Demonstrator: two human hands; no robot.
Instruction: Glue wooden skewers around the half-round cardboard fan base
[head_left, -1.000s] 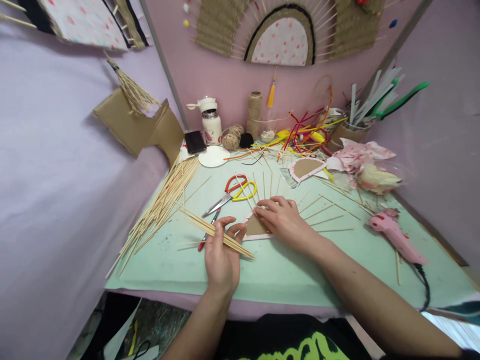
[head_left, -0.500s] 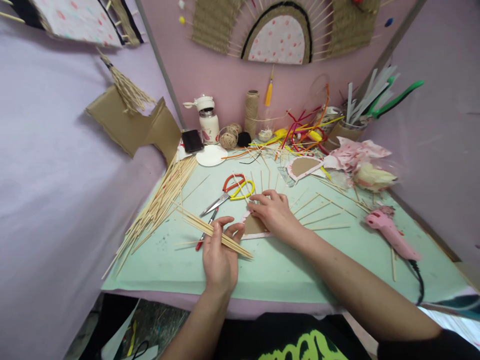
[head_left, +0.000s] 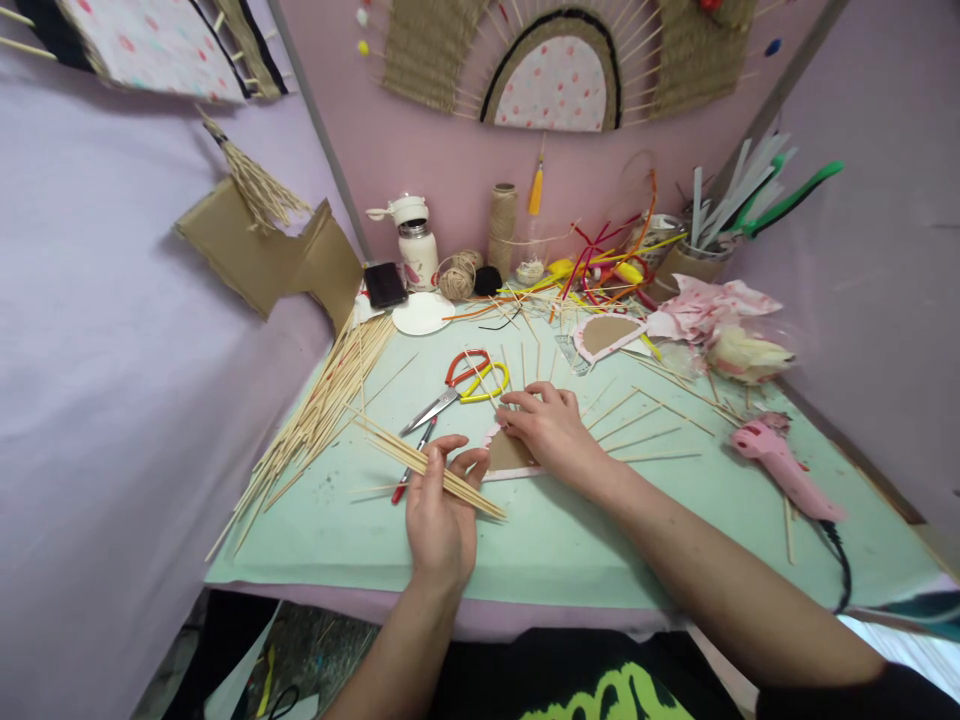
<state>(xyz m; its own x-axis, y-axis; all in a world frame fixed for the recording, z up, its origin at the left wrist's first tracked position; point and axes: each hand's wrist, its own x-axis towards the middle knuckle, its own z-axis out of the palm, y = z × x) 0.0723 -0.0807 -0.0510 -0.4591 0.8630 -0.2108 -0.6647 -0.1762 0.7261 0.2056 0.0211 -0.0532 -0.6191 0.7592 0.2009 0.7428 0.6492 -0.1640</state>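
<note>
My left hand (head_left: 441, 515) is closed round a bundle of thin wooden skewers (head_left: 420, 458) that slants up to the left over the green mat (head_left: 570, 540). My right hand (head_left: 553, 430) lies on a brown cardboard half-disc with a pink edge (head_left: 508, 455), fingers bent and pressing down near its upper rim. Several skewers (head_left: 645, 420) fan out from under that hand across the mat. Whether the right fingers pinch a skewer I cannot make out.
A big pile of loose skewers (head_left: 322, 405) lies at the left. Red and yellow scissors (head_left: 465, 385) sit behind the hands, a pink glue gun (head_left: 784, 465) at the right. Twine spools (head_left: 504, 225), a white bottle (head_left: 417, 250), a phone (head_left: 385, 283) and pipe cleaners (head_left: 607, 265) crowd the back.
Both hands have stayed almost in place; my right hand has shifted slightly on the cardboard half-disc. The view has drifted a little.
</note>
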